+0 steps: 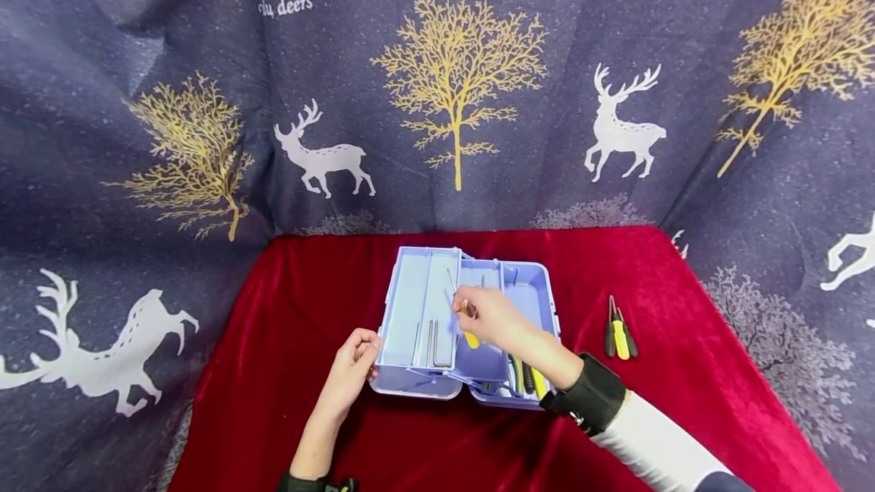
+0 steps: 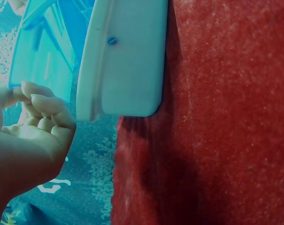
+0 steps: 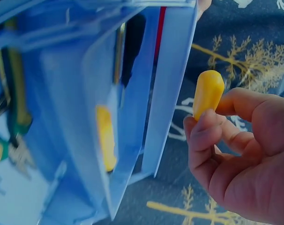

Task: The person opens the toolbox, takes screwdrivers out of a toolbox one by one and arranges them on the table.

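The red-covered worktop [image 1: 273, 317] carries a pale blue toolbox [image 1: 528, 300], opened out, its upper tray [image 1: 409, 291] jutting left. The left hand [image 1: 350, 369] has its fingers pinching that tray's left edge. The right hand's [image 1: 491, 316] fingers grip a screwdriver [image 1: 472, 339] above the toolbox: stubby yellow handle, thin metal shaft, long axis running near to far, tip pointing far and slightly left.

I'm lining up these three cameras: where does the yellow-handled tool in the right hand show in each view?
Head: the yellow-handled tool is just right of centre, in the right hand.
Left wrist: not visible.
Right wrist: its yellow handle is right of centre, mostly above mid-height.
Shared landmark: the blue toolbox.
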Demonstrator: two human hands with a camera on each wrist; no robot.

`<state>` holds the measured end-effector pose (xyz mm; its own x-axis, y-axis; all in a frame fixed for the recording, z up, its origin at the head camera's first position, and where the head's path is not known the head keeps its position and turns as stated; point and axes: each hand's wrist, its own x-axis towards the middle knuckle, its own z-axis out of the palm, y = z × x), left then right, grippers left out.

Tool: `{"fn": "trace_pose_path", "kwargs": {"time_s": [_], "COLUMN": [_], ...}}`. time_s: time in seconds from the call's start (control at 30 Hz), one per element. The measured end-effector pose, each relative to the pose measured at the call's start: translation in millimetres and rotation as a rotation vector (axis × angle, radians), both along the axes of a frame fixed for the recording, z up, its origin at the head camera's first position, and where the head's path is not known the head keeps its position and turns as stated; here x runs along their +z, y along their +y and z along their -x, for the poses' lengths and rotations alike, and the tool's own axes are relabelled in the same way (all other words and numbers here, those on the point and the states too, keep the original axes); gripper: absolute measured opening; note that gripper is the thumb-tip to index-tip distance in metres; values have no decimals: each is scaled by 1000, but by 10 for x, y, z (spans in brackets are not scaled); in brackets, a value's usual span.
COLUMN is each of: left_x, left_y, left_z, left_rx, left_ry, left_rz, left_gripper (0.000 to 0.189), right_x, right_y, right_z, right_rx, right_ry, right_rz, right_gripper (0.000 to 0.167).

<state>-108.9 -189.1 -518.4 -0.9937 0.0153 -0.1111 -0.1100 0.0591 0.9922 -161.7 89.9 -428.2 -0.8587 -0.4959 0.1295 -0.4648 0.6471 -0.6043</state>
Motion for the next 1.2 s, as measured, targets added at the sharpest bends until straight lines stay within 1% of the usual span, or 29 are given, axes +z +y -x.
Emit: {"fn": "trace_pose_path", "kwargs": {"time_s": [0.07,0.2,0.33,0.57,0.8,0.93,1.03,1.2], "left_x": [-2,-3,-8,-14,-30,-27,-24,-32], "left_y": [2,4,-2,-6,-4,-1,-7,-9], "left_z": [0,1,12,28,8,8,10,24], "left_rx": [0,1,-1,-10,-17,-35,-38,-36], "left_ry": [-3,0,2,3,0,12,16,19], "left_rz": [-1,-3,-5,-22,-27,-42,-46,-45], "left_gripper": [13,14,15,14,16,19,20,19], "right_x": [13,22,-8,-80,-226,-325,-428,-629], "right_y": [99,311,538,995,1512,1861,2115,2434], "right_z": [-6,-19,-31,-58,-112,-134,-124,-110], "right_rx": [-14,-55,-103,-206,-292,-358,-417,-499], "right_ry": [-17,-8,28,11,1,14,6,-70], "right_rz": [10,8,-10,-17,-33,-71,-106,-138], "right_gripper": [12,12,12,12,12,12,13,15]}}
